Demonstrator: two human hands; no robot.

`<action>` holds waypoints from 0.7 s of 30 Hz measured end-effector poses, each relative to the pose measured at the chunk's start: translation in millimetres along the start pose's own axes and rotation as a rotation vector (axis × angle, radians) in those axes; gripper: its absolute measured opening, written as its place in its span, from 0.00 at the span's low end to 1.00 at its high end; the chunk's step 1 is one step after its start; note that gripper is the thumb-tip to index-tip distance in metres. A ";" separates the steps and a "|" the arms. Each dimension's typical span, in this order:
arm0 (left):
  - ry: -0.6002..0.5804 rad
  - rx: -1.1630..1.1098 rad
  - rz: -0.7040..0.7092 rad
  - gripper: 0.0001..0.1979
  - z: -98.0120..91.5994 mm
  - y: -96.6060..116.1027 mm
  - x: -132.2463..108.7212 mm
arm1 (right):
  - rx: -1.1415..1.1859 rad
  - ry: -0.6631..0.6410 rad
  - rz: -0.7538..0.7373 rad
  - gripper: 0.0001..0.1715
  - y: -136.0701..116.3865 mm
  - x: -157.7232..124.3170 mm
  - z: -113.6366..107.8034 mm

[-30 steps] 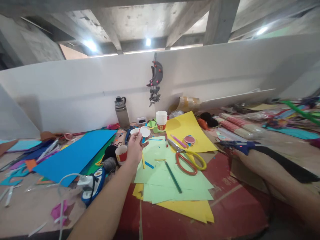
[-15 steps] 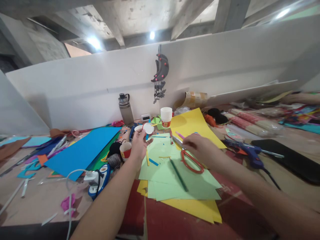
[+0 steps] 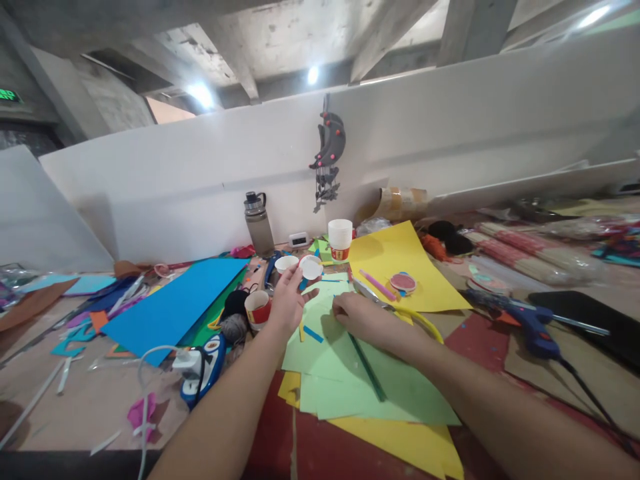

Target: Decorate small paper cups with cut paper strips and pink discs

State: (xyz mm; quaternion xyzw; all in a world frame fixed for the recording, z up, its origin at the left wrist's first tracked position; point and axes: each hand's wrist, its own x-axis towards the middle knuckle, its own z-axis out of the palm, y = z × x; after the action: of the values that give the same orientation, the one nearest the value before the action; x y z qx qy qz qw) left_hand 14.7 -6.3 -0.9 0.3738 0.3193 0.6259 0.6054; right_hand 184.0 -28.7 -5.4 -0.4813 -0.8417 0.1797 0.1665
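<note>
My left hand (image 3: 290,300) is closed on a small round white piece (image 3: 311,267), which looks like the end of a paper cup. Behind it stands another white cup (image 3: 287,264); a red and white paper cup (image 3: 258,308) is beside my wrist. My right hand (image 3: 356,316) presses its bent fingertips together on the light green paper (image 3: 335,380), and whatever they pinch is hidden. Close by lie scissors (image 3: 424,321) with a yellow handle, partly covered by the hand, and a dark green pencil-like stick (image 3: 367,369). A blue strip (image 3: 313,334) rests on the paper.
Yellow paper (image 3: 400,247) carries a pink marker (image 3: 377,285) and a pinkish disc (image 3: 403,283). Stacked cups (image 3: 341,239) and a bottle (image 3: 259,227) stand behind. A glue gun (image 3: 530,323) lies right; blue paper (image 3: 175,300) and a power strip (image 3: 203,373) lie left.
My right hand has left the scissors and moved leftward onto the green paper, uncovering the disc on the yellow sheet. My left hand keeps the white piece. The view has shifted slightly.
</note>
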 end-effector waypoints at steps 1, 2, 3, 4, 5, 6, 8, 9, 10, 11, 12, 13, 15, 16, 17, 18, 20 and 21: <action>0.000 0.007 -0.011 0.18 -0.1 -0.8 -0.2 | 0.024 0.021 0.007 0.09 2.5 -0.5 -1.6; 0.001 0.014 -0.019 0.18 -0.2 -1.8 -0.3 | 0.059 0.047 0.016 0.08 5.0 -0.8 -3.6; 0.007 0.022 -0.023 0.18 -0.5 -3.0 -0.4 | 0.108 0.076 0.029 0.08 7.5 -1.0 -6.0; 0.017 0.030 -0.022 0.17 -0.8 -4.5 -0.4 | 0.167 0.107 0.046 0.07 9.8 -1.1 -8.6; 0.029 0.036 -0.017 0.17 -1.2 -6.1 -0.3 | 0.227 0.135 0.062 0.06 11.8 -1.1 -11.4; 0.041 0.039 -0.008 0.16 -1.5 -7.8 -0.3 | 0.279 0.161 0.074 0.06 13.4 -1.1 -14.1; 0.060 0.037 0.012 0.13 -2.1 -11.0 -0.3 | 0.338 0.214 0.091 0.05 15.9 -1.3 -19.3; 0.064 0.035 0.017 0.12 -2.1 -12.4 -0.6 | 0.353 0.245 0.098 0.05 16.7 -1.3 -21.5; 0.064 0.039 0.016 0.12 -2.0 -13.7 -0.9 | 0.364 0.277 0.104 0.04 17.4 -1.4 -23.4; 0.064 0.051 0.016 0.11 -1.6 -14.9 -1.5 | 0.374 0.309 0.111 0.04 17.8 -1.6 -25.2; 0.059 0.071 0.015 0.11 -1.0 -16.0 -2.2 | 0.384 0.341 0.113 0.04 17.9 -1.7 -26.8; 0.051 0.099 0.015 0.11 -0.2 -17.0 -3.0 | 0.391 0.368 0.111 0.05 17.8 -2.0 -28.3; 0.029 0.153 0.016 0.12 1.9 -18.8 -4.9 | 0.397 0.410 0.095 0.05 16.6 -2.6 -31.1; 0.019 0.172 0.017 0.13 3.0 -19.5 -5.9 | 0.393 0.424 0.085 0.05 15.8 -2.9 -32.4; 0.010 0.185 0.016 0.13 4.3 -20.0 -6.8 | 0.389 0.430 0.078 0.05 15.0 -3.2 -33.4; 0.003 0.193 0.013 0.13 5.5 -20.3 -7.7 | 0.384 0.430 0.073 0.05 14.3 -3.3 -34.0; -0.011 0.200 0.004 0.13 7.9 -20.6 -9.2 | 0.374 0.421 0.068 0.06 13.8 -3.0 -34.0; -0.017 0.202 -0.001 0.13 8.9 -20.6 -9.7 | 0.369 0.419 0.064 0.06 14.1 -2.6 -33.4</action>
State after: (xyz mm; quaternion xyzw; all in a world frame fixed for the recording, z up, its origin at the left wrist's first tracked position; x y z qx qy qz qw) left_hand 32.9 -15.2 -14.7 0.4380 0.3758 0.5870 0.5678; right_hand 210.9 -19.5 17.1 -0.4960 -0.7263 0.2317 0.4158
